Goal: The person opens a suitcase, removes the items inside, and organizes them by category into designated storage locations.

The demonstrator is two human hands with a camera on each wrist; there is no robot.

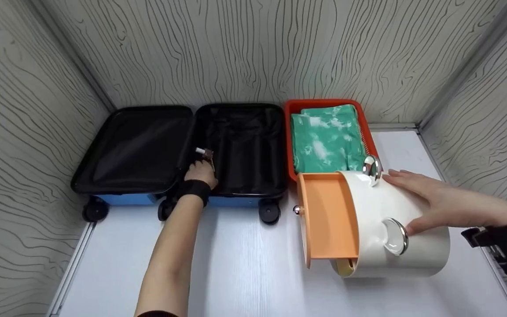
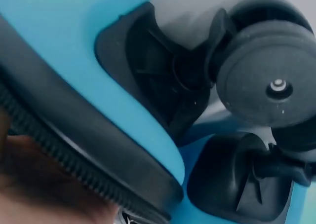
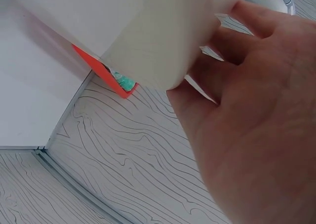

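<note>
My left hand point(image 1: 201, 174) reaches into the open suitcase point(image 1: 249, 149), near the hinge between its two black-lined halves. Its curled fingers hold a small brown item with a white end point(image 1: 205, 152); its exact kind I cannot tell. In the left wrist view part of that hand shows beside the zipper edge point(image 2: 74, 155), and the held item is hidden. My right hand point(image 1: 438, 200) rests with spread fingers on the curved side of a white rounded drawer box point(image 1: 412, 255). An orange drawer point(image 1: 330, 215) stands pulled out of this box, toward the suitcase.
Behind the drawer box, a red basket point(image 1: 289, 145) holds folded green-and-white cloth point(image 1: 326, 141). The suitcase's black wheels point(image 1: 269, 211) stick out toward me. Wood-grain panels point(image 1: 236, 53) enclose the white table point(image 1: 244, 273). Two chrome rings point(image 1: 396, 236) project from the box.
</note>
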